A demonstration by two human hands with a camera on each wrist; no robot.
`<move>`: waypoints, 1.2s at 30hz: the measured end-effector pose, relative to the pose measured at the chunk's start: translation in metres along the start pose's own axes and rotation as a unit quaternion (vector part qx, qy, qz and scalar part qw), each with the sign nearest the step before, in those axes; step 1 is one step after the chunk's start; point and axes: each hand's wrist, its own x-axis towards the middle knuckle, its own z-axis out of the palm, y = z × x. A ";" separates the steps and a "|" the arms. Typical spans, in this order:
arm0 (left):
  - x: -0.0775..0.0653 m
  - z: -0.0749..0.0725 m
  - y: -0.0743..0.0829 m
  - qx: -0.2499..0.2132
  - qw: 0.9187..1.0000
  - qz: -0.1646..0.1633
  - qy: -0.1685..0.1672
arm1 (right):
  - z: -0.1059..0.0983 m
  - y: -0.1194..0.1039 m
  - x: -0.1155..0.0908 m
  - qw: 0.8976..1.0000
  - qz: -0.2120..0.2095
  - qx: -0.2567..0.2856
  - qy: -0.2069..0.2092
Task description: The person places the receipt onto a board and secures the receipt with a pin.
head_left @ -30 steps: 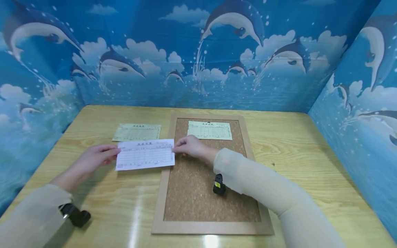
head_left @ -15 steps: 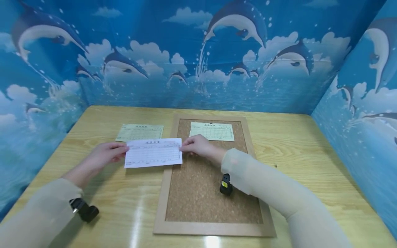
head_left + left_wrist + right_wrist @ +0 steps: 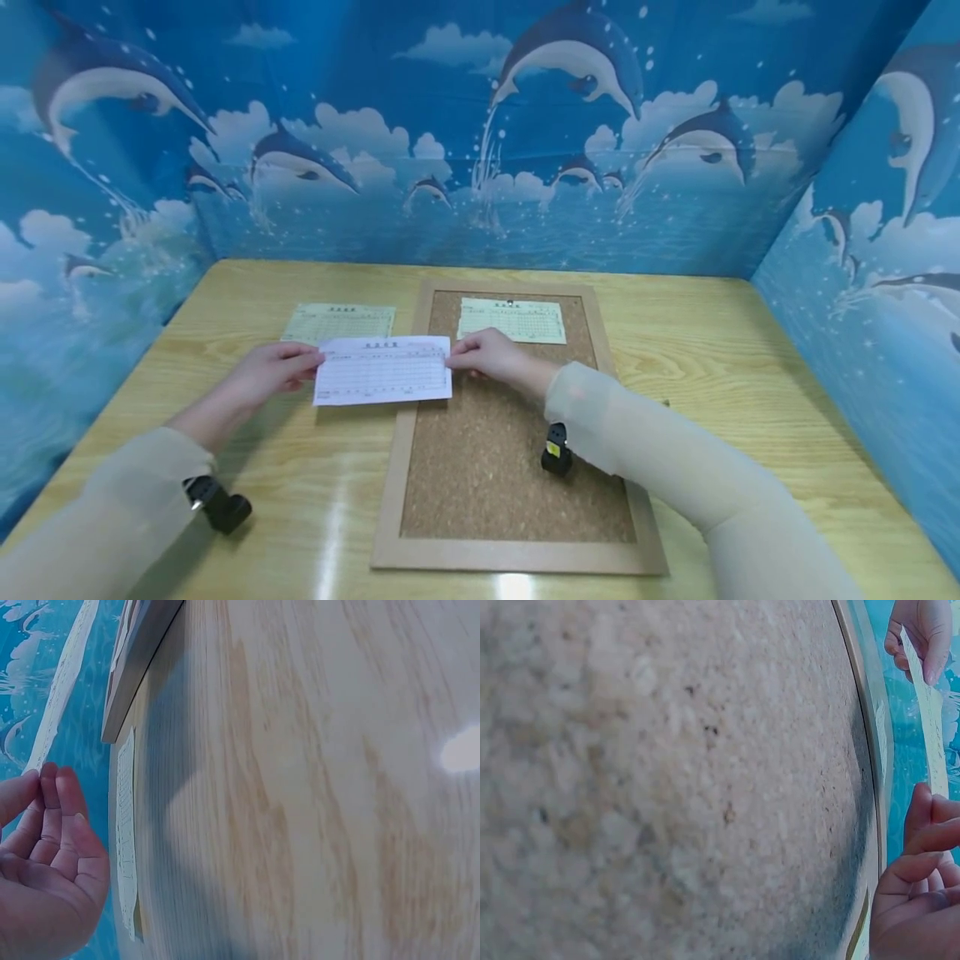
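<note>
A white printed form (image 3: 382, 371) is stretched between both hands, raised above the table and partly over the left frame of the cork board (image 3: 517, 467). My left hand (image 3: 273, 371) pinches its left edge between thumb and fingers. At the opposite edge, my right hand (image 3: 491, 354) pinches the paper the same way. Seen in the left wrist view, the form (image 3: 66, 679) is nearly edge-on at the fingertips. A green form (image 3: 510, 321) is pinned at the top of the board by a small dark pin (image 3: 510, 302).
Another green form (image 3: 341, 321) lies on the wooden table (image 3: 712, 350) left of the board, its lower part covered by the white form. A tiny dark object (image 3: 666, 403) sits right of the board. Dolphin-printed blue curtains (image 3: 450, 125) enclose the back and sides.
Both hands have carried the white form to the right, so it now overlaps the board's left frame more. The green forms lie as before, while the view has shifted slightly.
</note>
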 end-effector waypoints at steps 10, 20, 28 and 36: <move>0.001 0.006 0.006 -0.014 1.000 0.009 -0.001 | -0.006 0.004 -0.002 1.000 0.025 0.000 0.005; 0.007 0.017 0.012 -0.017 1.000 0.011 -0.005 | -0.013 0.012 -0.007 1.000 0.025 -0.002 0.013; 0.016 0.025 0.013 -0.016 1.000 -0.001 -0.008 | -0.021 0.017 -0.013 0.999 0.032 -0.003 0.018; 0.022 0.031 0.011 -0.021 1.000 -0.001 -0.012 | -0.023 0.020 -0.017 0.999 0.042 0.005 0.024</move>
